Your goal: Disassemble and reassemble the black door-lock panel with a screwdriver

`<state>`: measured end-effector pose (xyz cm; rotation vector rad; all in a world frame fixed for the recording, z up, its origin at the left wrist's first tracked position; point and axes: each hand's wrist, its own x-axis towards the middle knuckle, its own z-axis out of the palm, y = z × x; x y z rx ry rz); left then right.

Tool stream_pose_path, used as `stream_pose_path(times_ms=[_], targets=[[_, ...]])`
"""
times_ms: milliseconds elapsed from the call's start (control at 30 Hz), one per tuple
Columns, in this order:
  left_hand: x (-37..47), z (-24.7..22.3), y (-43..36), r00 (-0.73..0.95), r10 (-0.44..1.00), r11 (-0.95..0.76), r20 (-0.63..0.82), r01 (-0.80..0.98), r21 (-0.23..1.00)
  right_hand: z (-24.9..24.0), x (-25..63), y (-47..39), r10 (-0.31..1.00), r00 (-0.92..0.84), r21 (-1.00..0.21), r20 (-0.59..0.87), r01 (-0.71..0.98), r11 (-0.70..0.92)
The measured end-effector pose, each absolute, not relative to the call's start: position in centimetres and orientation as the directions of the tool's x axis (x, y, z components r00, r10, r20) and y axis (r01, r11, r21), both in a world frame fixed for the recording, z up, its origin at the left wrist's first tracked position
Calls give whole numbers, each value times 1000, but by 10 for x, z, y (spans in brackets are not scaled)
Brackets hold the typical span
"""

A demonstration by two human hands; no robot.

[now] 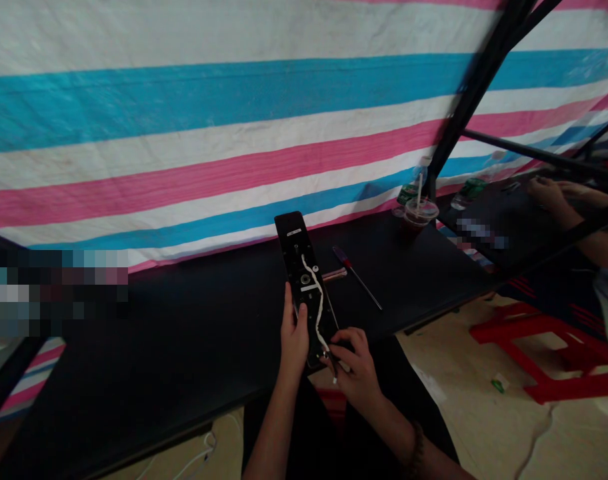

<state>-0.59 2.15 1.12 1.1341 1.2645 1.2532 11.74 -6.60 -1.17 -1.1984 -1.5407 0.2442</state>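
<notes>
The right hand (pixel 355 367) seemingly pinches the thin white cable (pixel 321 303), likely adjusting it; the left hand (pixel 294 339) clasps the long black panel (pixel 295 275) overhanging the smooth black counter (pixel 184 333); the next move calls for steadiness.

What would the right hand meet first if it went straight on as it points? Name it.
The right hand would first meet the lower end of the black panel, near the white cable; the gap, if any, is hard to judge.

Long, narrow black panel (pixel 295 260) slanting over the near edge of the bench (pixel 184 340); a white cable (pixel 321 307) snakes down its face.
</notes>
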Motion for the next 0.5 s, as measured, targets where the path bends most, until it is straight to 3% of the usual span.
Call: stream_pose_path(times_ms=[500], targets=[[-10, 6, 21, -30, 998, 52, -53, -27, 998, -17, 101, -59, 736, 217, -697, 641, 567, 439]])
